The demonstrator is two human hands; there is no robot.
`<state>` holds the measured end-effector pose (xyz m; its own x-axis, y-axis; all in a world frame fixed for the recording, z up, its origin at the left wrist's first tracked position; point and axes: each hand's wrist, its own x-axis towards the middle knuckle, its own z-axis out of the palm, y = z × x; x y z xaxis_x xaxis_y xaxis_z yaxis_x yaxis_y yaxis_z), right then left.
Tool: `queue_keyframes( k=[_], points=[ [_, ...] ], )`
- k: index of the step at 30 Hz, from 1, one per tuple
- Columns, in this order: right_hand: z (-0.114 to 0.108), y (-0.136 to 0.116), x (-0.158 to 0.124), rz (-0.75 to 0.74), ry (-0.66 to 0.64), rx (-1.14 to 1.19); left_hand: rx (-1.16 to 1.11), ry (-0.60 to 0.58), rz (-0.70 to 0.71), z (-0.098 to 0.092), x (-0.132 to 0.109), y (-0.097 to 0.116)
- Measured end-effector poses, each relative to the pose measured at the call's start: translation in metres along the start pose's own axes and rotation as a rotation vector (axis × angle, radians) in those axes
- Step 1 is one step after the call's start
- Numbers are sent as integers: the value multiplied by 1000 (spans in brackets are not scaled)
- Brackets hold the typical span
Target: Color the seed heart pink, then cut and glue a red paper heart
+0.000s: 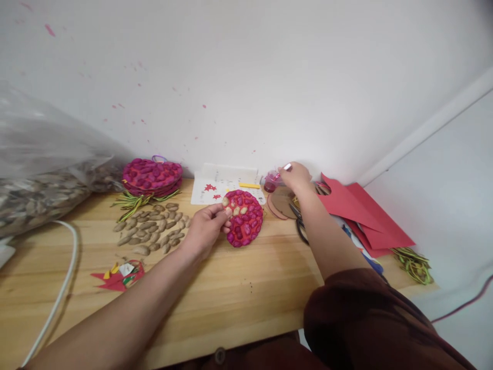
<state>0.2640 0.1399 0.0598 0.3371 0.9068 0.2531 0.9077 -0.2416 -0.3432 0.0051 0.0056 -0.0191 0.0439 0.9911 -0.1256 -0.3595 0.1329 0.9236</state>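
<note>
My left hand (210, 226) pinches the left edge of a round red disc (248, 223) covered in peanut shells. Most of these shells are magenta, while a few near my fingers are unpainted. My right hand (296, 177) is closed around a paintbrush (287, 167) with a pale handle end, at a small clear cup of pink paint (270, 184) by the wall. The brush tip is hidden in or behind the cup. Just below that hand lie brown cardboard rounds (283, 202) and black-handled scissors (301, 228), partly covered by my forearm.
Loose peanuts (154, 226) spread at left, before a stack of magenta discs (152, 176) with green strings. A large plastic bag of peanuts (42, 180) and a white cable (71, 257) stand further left. Paper scraps (121, 276) lie in front; red sheets (362, 216) lie right.
</note>
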Motion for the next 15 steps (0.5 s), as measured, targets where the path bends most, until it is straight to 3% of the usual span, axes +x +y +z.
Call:
queue_keyframes(
  k=[11, 15],
  points=[
    [-5, 19, -18, 10, 196, 428, 13, -21, 18, 5, -6, 10],
    [-7, 15, -45, -6, 235, 660, -9, -29, 10, 6, -7, 11]
  ],
)
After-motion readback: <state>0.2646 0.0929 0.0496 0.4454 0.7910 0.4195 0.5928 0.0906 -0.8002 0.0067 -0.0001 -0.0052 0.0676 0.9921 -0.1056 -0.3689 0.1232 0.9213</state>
